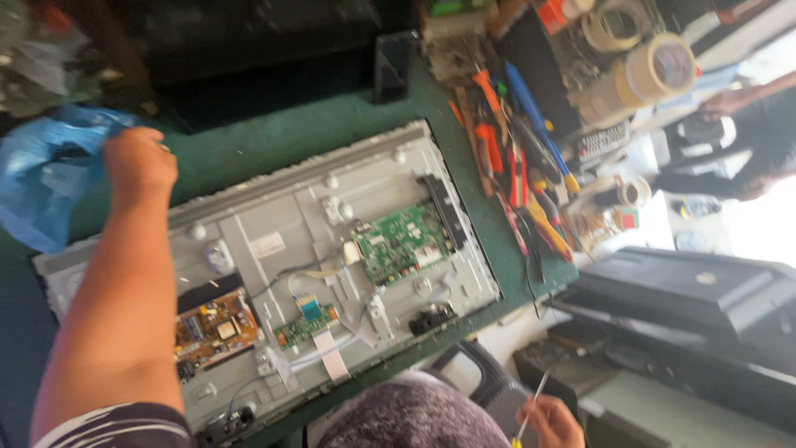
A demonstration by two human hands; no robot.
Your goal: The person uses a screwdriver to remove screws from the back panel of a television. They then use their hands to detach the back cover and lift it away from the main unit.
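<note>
- The left hand (139, 162) reaches far across the scene and closes on a blue plastic bag (46, 178) at the far left edge; the grip looks bunched together on the bag's rim, though motion blur hides the fingers.
- That bag is thin, crumpled film: I judge it very light, limp and a little slippery, so a pinch of gathered material near its top holds better than a flat palm.
- The right hand (549, 421) sits near, at the bottom right, its grip clamped round the handle of a slim screwdriver (531, 404) whose shaft points up and away.
- The screwdriver is stiff and light; the handle is the sound place to hold it.
- Between the hands, on the green tabletop (249, 149), lies an opened flat-screen back panel (282, 216) of grey sheet metal, lying slantwise.
- A green main board (400, 242) sits on its right part, a brown power board (214, 329) on its near left, a small strip board (305, 323) between them, with flat ribbon cables beside it.
- The panel looks broad, thin and apt to flex; the boards and ribbons look fragile, so its metal edges are the safer hold.
- Hand tools (510, 158) with orange, red and blue handles lie just right of the panel, with tape rolls (655, 66) beyond at the far right.
</note>
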